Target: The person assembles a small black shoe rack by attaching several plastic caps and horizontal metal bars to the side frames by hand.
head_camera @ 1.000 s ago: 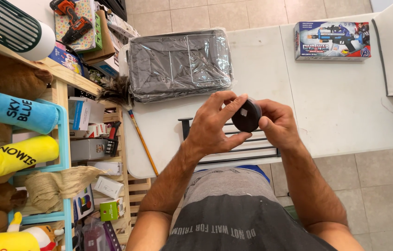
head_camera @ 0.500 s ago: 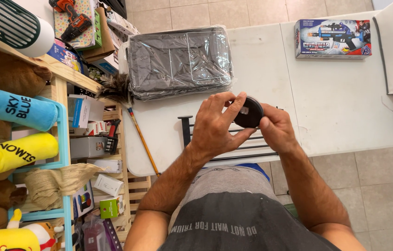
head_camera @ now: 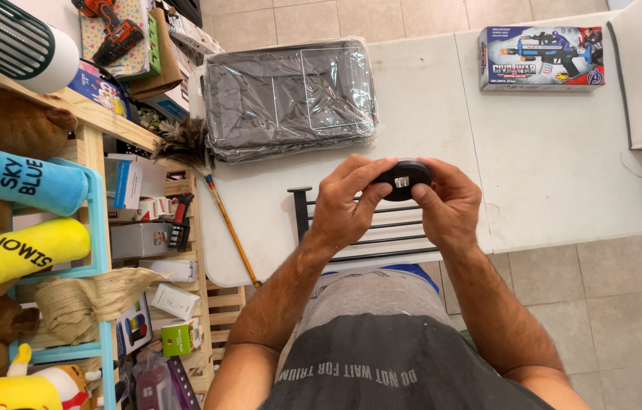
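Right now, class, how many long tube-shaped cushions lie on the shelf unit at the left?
2. The blue cushion lies on the upper level; the yellow cushion lies just below it, in the light-blue rack. Others may be hidden beyond the frame's left edge.

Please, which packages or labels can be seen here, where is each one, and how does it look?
Toy box: far right on white table, flat rectangle, blue with pictures.
Plastic-wrapped grey package: far left on table, flat.
Small green box: lower left shelf.
Label: pale square on black round object held by both hands.
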